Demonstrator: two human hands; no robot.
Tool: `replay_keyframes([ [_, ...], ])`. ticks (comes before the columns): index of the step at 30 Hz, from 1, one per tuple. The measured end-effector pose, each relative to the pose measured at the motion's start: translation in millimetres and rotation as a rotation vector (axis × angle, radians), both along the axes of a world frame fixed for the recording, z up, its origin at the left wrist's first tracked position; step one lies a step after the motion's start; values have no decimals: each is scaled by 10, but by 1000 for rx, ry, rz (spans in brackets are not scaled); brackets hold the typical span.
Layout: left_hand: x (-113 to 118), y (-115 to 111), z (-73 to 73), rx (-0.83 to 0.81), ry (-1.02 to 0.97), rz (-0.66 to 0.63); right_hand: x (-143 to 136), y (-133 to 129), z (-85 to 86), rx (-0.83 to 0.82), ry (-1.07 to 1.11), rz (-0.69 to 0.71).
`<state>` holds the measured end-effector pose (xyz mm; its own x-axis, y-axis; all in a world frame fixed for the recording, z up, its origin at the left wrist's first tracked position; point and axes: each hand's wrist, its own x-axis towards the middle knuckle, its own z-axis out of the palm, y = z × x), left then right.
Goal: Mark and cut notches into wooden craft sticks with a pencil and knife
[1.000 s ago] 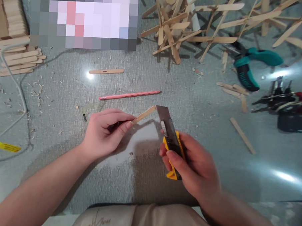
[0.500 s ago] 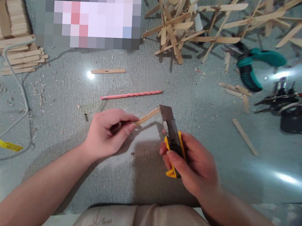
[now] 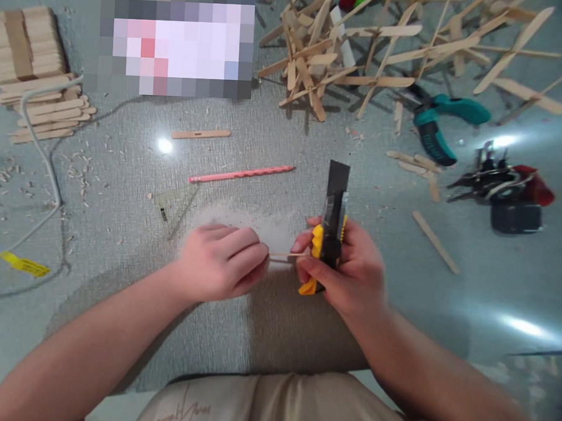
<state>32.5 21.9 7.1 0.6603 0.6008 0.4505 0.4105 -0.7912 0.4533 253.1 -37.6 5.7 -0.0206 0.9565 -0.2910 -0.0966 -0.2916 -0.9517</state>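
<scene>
My left hand [image 3: 227, 262] is closed around one end of a wooden craft stick [image 3: 286, 255], which shows edge-on as a thin line. The stick's other end meets the fingertips of my right hand [image 3: 348, 266]. That hand also grips a yellow and black utility knife [image 3: 332, 237], its broad dark blade pointing away from me. Beyond my hands lie a pink pencil [image 3: 243, 174] and a craft stick with a small dark mark [image 3: 201, 134]. A clear set square [image 3: 176, 207] rests just past my left hand.
Bundled craft sticks [image 3: 30, 44] sit far left beside a grey cable [image 3: 44, 163]. A jumble of joined sticks [image 3: 315, 63] fills the far right. Teal-handled pliers [image 3: 436, 133], dark clamps [image 3: 492, 176] and a loose stick [image 3: 435, 242] lie on the right. Wood chips litter the table.
The craft stick has been turned edge-on and brought level between both hands. My left hand has rolled knuckles-up, and the knife blade has moved off the stick and now points away.
</scene>
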Motion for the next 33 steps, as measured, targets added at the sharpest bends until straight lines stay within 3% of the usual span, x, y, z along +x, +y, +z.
replay_keyframes([
  [4, -41, -30, -11, 141, -3, -8, -23, 0, 2, 22, 43, 34],
  [13, -50, -20, 82, 368, -207, -27, -53, 15, 20, 48, 103, 58],
  [19, -79, -9, 83, 263, -211, -62, -52, 38, 32, 22, 94, 42],
  [25, -95, -35, 10, 299, -145, -42, -60, 44, 14, 53, 30, 27],
  [33, 55, -107, -65, -13, -37, 129, -123, 4, -1, 157, -174, -89],
])
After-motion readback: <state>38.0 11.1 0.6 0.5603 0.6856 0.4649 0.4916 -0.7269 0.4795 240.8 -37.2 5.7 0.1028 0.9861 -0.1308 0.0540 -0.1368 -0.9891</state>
